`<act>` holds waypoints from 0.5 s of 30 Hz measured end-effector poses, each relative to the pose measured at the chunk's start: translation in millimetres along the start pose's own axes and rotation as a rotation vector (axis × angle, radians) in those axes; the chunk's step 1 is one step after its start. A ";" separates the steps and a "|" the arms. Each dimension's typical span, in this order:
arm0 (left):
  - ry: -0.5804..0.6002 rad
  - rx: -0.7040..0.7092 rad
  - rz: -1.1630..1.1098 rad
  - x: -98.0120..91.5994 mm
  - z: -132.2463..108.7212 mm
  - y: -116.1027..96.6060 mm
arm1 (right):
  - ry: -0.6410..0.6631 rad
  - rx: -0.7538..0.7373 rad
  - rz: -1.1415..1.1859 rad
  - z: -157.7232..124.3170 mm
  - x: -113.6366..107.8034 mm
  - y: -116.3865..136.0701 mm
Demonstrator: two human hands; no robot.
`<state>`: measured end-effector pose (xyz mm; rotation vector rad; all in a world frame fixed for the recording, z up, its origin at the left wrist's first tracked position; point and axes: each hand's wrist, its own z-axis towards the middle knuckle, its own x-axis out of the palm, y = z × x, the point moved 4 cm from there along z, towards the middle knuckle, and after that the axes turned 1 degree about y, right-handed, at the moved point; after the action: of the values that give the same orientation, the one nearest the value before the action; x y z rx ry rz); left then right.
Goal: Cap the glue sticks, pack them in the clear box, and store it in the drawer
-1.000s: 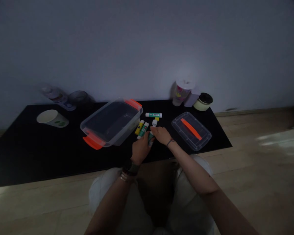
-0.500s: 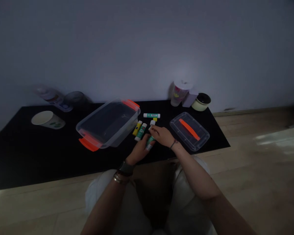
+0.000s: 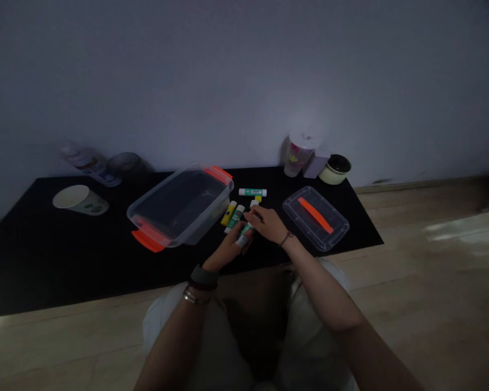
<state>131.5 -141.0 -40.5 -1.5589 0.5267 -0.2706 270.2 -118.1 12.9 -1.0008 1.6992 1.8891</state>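
My left hand (image 3: pixel 228 248) is closed round a green and white glue stick (image 3: pixel 245 234), held tilted above the black table. My right hand (image 3: pixel 269 224) pinches the upper end of that glue stick; its fingertips hide whether they grip a cap there. Just beyond the hands lie a yellow glue stick (image 3: pixel 229 213) and a green glue stick (image 3: pixel 237 215), side by side. A third glue stick (image 3: pixel 252 192), white and green, lies crosswise farther back. Close to my right fingertips are a small white piece (image 3: pixel 254 203) and a yellow piece (image 3: pixel 258 199), both partly covered.
On the black table (image 3: pixel 85 260), a clear box (image 3: pixel 179 206) with orange latches sits to the left, its clear lid (image 3: pixel 330 239) to the right. A paper cup (image 3: pixel 81 201) lies far left. A lidded tumbler (image 3: pixel 295 157) and a cream pot (image 3: pixel 333 174) stand by the wall.
My left hand has shifted slightly left with the glue stick, which now shows more of its label. The right hand stays at its upper end. The other things have not moved.
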 end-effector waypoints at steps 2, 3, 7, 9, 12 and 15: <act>0.064 0.001 -0.058 3.2 -2.1 -1.1 | -0.006 -0.004 -0.062 -1.9 -1.5 1.4; 0.056 0.005 -0.039 3.6 -2.9 -2.0 | -0.002 0.016 -0.102 -2.4 -1.3 1.6; -0.028 -0.001 0.250 2.7 -3.4 -5.7 | 0.025 0.160 -0.237 -2.0 2.1 1.7; -0.078 -0.033 0.468 1.3 -1.7 -5.7 | 0.023 0.237 -0.268 -1.2 3.1 2.0; -0.147 -0.093 0.672 -1.1 1.0 -2.4 | 0.008 0.300 -0.261 0.5 2.9 1.9; -0.168 -0.067 0.490 -1.6 2.7 -0.6 | -0.021 0.234 -0.179 3.0 0.8 1.1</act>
<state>131.5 -137.8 -39.9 -1.4494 0.7688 0.2513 268.1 -115.5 13.1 -0.9986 1.7100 1.5434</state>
